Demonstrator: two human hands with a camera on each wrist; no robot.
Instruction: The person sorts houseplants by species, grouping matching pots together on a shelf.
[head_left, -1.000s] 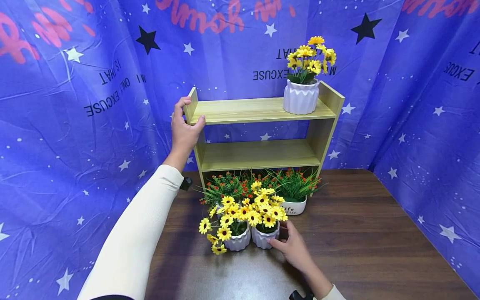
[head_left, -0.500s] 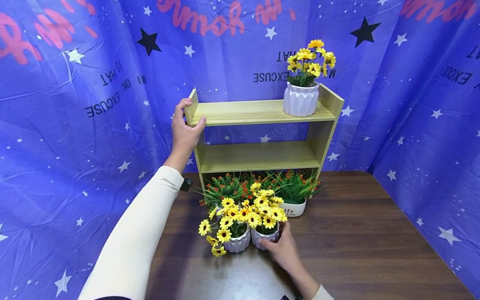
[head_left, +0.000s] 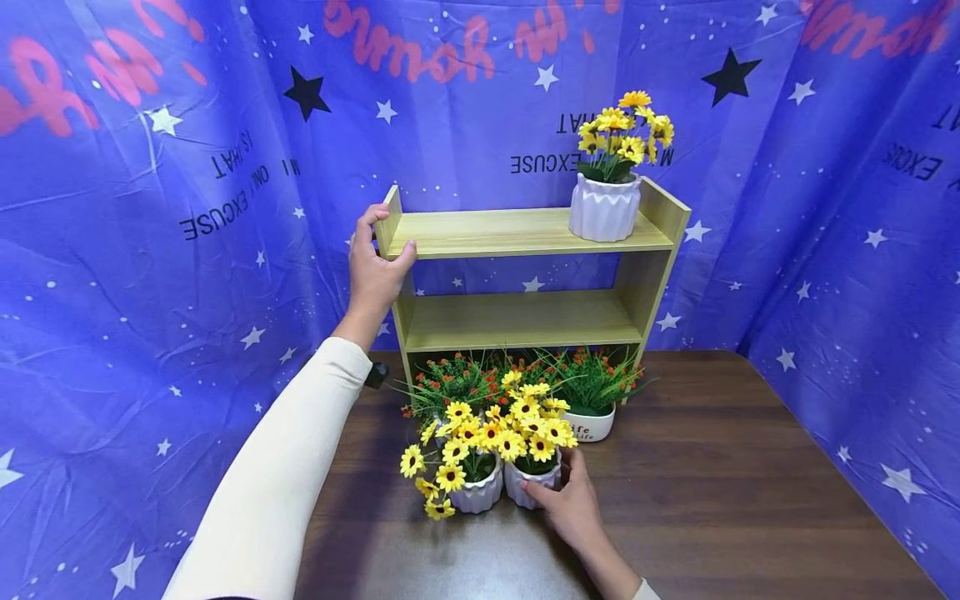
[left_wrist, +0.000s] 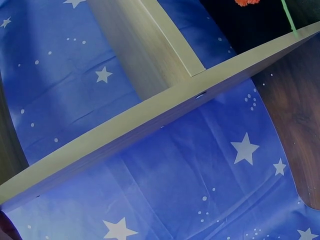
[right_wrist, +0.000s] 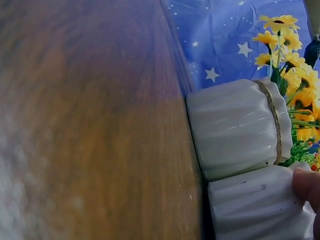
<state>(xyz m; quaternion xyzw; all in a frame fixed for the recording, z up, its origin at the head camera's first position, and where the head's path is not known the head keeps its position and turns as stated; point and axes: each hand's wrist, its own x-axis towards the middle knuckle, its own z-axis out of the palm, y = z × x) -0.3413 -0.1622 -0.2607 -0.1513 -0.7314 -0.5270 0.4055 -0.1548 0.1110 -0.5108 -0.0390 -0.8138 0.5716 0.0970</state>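
Note:
My left hand [head_left: 377, 271] grips the upper left corner of a light wooden shelf [head_left: 487, 236], thumb on its front edge. My right hand [head_left: 573, 508] holds a white fluted flowerpot [head_left: 525, 485] with yellow daisy-like flowers, its thumb on the front and fingers around the right side. Touching or almost touching it on the left stands a similar flowerpot [head_left: 480, 493]. In the right wrist view, my thumb [right_wrist: 307, 185] presses on the held pot [right_wrist: 255, 200], beside the twine-tied one [right_wrist: 235, 130]. The left wrist view shows the shelf's side panel [left_wrist: 125, 127] but hardly any of the hand.
A third white pot [head_left: 603, 210] of yellow flowers stands on the top shelf at the right. Behind the front pots, red-flowered grassy plants [head_left: 457, 385] and a white oval planter [head_left: 592, 425] stand at the lowest level. Blue star-printed cloth [head_left: 825, 250] surrounds the brown table [head_left: 735, 483].
My right hand has shifted slightly left, its thumb farther round the front of the flowerpot. The left hand keeps its grip on the shelf. The whole head view has dropped slightly.

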